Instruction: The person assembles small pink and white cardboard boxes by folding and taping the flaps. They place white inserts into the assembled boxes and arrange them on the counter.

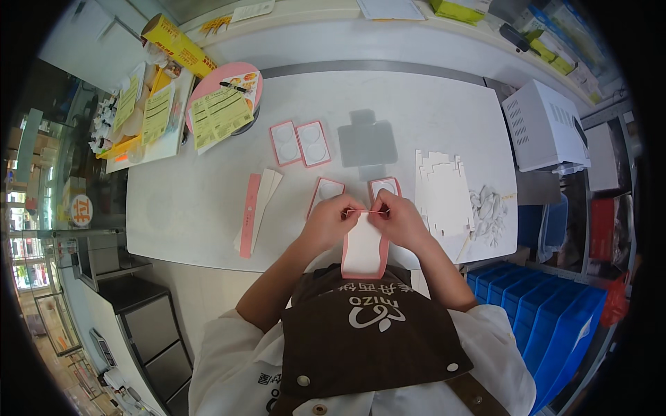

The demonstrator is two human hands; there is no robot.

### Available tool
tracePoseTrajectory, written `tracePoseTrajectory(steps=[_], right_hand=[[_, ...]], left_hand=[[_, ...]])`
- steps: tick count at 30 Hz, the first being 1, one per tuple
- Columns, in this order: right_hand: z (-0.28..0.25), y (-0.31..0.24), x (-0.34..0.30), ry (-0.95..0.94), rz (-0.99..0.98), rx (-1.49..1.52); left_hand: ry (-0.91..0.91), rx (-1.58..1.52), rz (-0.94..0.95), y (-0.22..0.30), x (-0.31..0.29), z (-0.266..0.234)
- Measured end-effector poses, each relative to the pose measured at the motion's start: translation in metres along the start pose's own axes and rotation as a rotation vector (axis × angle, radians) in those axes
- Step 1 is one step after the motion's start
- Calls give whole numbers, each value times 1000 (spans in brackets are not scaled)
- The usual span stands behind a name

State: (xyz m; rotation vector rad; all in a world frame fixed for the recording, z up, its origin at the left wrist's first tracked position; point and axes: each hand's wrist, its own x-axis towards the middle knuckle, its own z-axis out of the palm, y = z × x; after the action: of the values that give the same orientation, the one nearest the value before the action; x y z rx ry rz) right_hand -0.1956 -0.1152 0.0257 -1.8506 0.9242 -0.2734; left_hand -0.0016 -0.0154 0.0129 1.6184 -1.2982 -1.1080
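A pink and white card strip (362, 244) hangs in a curve over the table's near edge, its far end pinched between both of my hands. My left hand (333, 220) is closed on the left side of that end, and my right hand (401, 220) grips the right side; their fingertips nearly meet. Just beyond the hands lie two pink-edged trays with round white wells, a left one (327, 187) and a right one (383, 185), each partly covered by a hand. Farther back, two more such trays (284, 143) rest side by side. To the left, a pink strip (250, 216) lies beside white strips (269, 201).
Flat translucent grey sheets (368, 143) lie mid-table. On the right are stacked white card blanks (442, 194) and crumpled clear plastic (490, 211). A pink round stand (201, 87) bears papers and a pen. Blue crates (534, 312) and a white appliance (544, 125) stand right.
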Motion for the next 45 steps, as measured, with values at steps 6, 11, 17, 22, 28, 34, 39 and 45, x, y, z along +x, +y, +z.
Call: tracePoseTrajectory(steps=[6, 11, 17, 22, 28, 34, 39, 45], right_hand=[[8, -9, 2, 121, -200, -456], [13, -5, 7, 261, -390, -503], [23, -5, 7, 289, -462, -485], [39, 2, 8, 338, -467, -482], [44, 7, 12, 344, -428, -484], [42, 5, 5, 345, -343, -274], [43, 11, 4, 337, -333, -350], [38, 9, 11, 313, -324, -277]], left_hand=[[100, 344, 265, 5, -1, 10], [17, -44, -177, 27, 1, 14], [215, -23, -165, 12, -13, 29], [221, 17, -189, 11, -15, 23], [218, 95, -182, 13, -11, 21], [236, 22, -220, 10, -7, 21], [238, -31, -180, -1, -9, 30], [198, -123, -176, 3, -1, 20]])
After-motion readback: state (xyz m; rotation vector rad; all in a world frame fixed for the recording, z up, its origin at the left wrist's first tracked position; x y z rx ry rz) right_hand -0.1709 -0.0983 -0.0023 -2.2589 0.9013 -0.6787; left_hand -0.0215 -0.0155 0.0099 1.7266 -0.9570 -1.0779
